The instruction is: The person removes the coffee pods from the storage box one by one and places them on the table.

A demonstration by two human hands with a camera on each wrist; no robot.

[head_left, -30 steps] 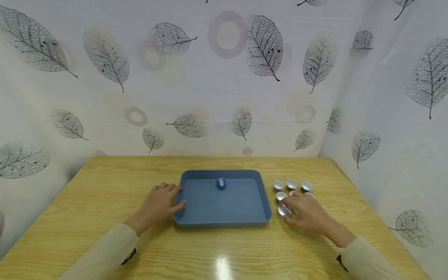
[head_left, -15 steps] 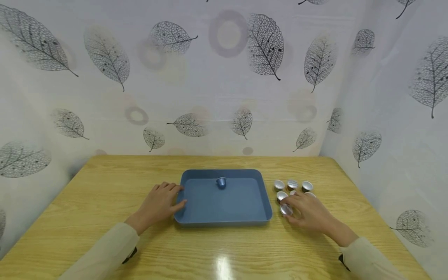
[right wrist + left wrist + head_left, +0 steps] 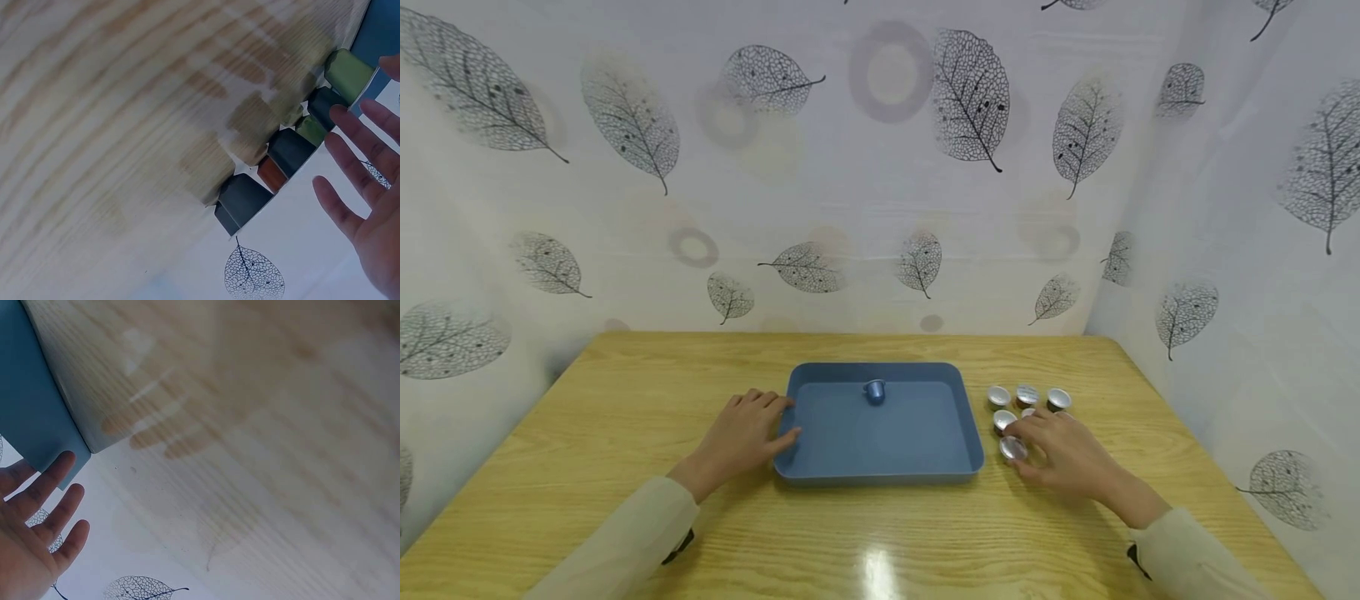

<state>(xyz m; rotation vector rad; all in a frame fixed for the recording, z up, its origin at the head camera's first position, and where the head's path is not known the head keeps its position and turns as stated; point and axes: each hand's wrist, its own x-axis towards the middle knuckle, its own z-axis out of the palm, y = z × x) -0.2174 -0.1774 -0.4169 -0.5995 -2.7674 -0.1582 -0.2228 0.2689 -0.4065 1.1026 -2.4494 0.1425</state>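
Near the front of a capsule group, my right hand pinches a green coffee capsule between thumb and index finger; its silver lid shows in the head view. The other fingers spread over the neighbouring capsules and partly hide them. My left hand rests with loosely extended fingers at the left rim of a blue tray, its thumb over the edge. In the left wrist view one finger overlaps the tray's outer wall. A blue coffee capsule lies on its side inside the tray, by the back wall.
Several lid-up capsules stand right of the tray, among them a dark one and an orange one. A wooden table carries everything. Behind and beside it hangs a leaf-patterned curtain.
The pinched capsule has shifted very slightly to the right, along with the right fingertips. The left hand and the tray stay in place.
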